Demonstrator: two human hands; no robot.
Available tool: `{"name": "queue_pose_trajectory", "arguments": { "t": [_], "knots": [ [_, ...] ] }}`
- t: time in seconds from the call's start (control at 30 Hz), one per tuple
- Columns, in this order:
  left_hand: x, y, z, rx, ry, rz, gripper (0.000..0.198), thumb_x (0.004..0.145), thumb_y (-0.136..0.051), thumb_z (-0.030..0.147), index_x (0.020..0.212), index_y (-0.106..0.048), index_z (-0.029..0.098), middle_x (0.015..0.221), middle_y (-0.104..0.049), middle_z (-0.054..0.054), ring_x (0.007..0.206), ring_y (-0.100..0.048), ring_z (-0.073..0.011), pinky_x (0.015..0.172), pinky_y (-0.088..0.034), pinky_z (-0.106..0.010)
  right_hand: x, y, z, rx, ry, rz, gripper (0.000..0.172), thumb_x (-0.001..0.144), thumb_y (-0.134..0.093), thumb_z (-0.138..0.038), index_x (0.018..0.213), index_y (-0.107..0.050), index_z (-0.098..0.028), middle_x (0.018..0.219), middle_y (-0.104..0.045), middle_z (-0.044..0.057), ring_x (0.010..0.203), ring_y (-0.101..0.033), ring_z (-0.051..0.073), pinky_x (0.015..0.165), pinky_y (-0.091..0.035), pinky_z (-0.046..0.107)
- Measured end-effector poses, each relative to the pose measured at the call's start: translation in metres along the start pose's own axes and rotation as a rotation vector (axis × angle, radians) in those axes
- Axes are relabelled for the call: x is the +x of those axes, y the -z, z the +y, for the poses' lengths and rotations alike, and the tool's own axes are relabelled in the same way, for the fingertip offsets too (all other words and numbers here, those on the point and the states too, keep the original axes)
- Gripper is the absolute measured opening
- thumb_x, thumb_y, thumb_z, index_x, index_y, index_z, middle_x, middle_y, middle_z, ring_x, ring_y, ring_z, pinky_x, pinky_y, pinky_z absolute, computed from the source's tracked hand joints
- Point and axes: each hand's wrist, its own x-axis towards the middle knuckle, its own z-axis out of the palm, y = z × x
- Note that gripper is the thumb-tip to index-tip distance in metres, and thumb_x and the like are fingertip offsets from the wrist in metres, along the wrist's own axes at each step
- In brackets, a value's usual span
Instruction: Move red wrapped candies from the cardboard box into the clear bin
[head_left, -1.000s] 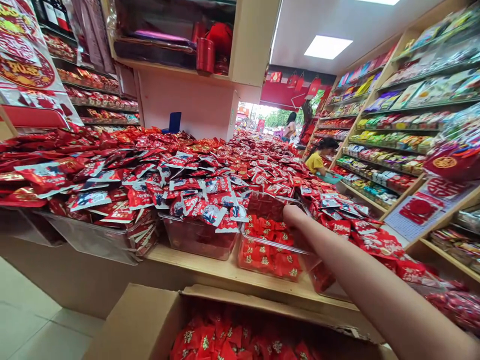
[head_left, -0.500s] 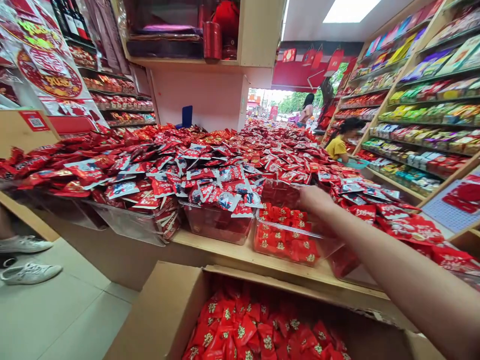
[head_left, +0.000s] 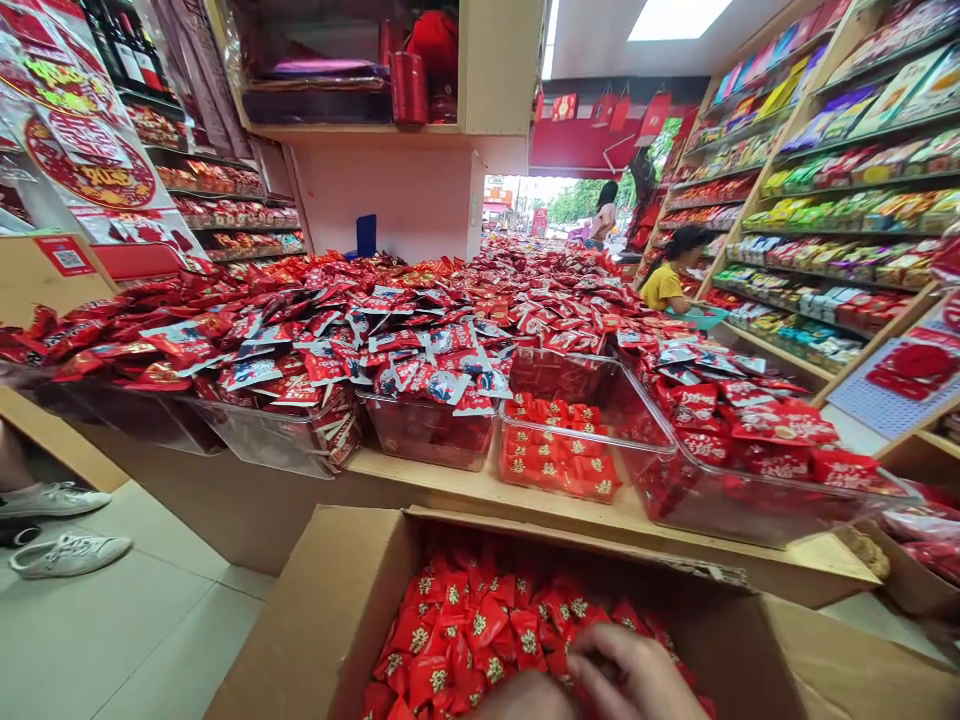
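- step: hand (head_left: 626,675) is reaching down into cardboard box (head_left: 315,590), fingers (head_left: 645,680) working among red foil packets (head_left: 480,625)
- pose: hand is curling at bottom edge of view, wrist & arm out of frame, l/r can't tell
- state: not clearly clenched or released, can't tell if it's grasping a packet
- next: prob needs firm pinch on packets, which are lying loose in box, just below wood counter (head_left: 442,485)

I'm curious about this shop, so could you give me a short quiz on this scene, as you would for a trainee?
1. True or false: the hand is down in the cardboard box among red packets.
2. What lies in the clear plastic tray on the wooden counter? A: bottles, B: red packets, C: shoes.
3. Fill in the blank: the white sneakers rest on the tiled ____.

Key: 1 true; 2 B; 3 floor.
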Motion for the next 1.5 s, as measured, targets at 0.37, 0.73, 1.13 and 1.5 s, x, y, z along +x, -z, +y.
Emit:
{"name": "queue_pose_trajectory", "arguments": {
  "t": [0.37, 0.73, 1.13, 1.5],
  "knots": [
    [0.019, 0.015, 0.019, -0.123, -0.189, 0.264, 0.023, 0.073, -0.057, 0.038, 0.067, -0.047, 0.019, 0.062, -0.041, 0.007, 0.060, -0.038, -0.0104, 0.058, -0.032, -0.021, 0.026, -0.006, -0.013, 0.901, -0.250, 0.148, 0.027, 0.069, -0.061, -0.041, 0.078, -0.064, -0.016, 0.061, -0.057, -0.002, 0.043, -0.042, 0.008, 0.037, -0.035, 0.018],
    [0.018, 0.002, 0.013, -0.295, -0.072, 0.390, 0.024, 0.061, -0.069, 0.037, 0.066, -0.056, 0.018, 0.052, -0.048, 0.008, 0.050, -0.041, -0.0083, 0.054, -0.036, -0.021, 0.023, -0.025, 0.007, 1.145, -0.383, 0.434, 0.023, 0.054, -0.074, -0.036, 0.067, -0.068, -0.018, 0.068, -0.066, 0.002, 0.055, -0.053, 0.013, 0.050, -0.044, 0.022],
    [0.013, 0.015, 0.025, -0.042, -0.183, 0.345, 0.012, 0.068, -0.064, 0.026, 0.072, -0.066, 0.014, 0.070, -0.064, -0.003, 0.068, -0.054, -0.0166, 0.064, -0.042, -0.026, 0.020, -0.019, -0.011, 1.096, -0.392, 0.505, 0.025, 0.053, -0.074, -0.036, 0.066, -0.068, -0.015, 0.070, -0.064, 0.004, 0.052, -0.050, 0.011, 0.043, -0.042, 0.020],
    [0.014, 0.016, 0.033, -0.035, -0.199, 0.314, 0.015, 0.070, -0.061, 0.029, 0.064, -0.059, 0.016, 0.059, -0.051, 0.003, 0.059, -0.044, -0.0123, 0.058, -0.037, -0.022, 0.018, -0.016, -0.008, 1.234, -0.398, 0.519, 0.020, 0.055, -0.074, -0.032, 0.065, -0.065, -0.017, 0.062, -0.059, -0.001, 0.059, -0.051, 0.013, 0.055, -0.044, 0.023]
  ]
}}
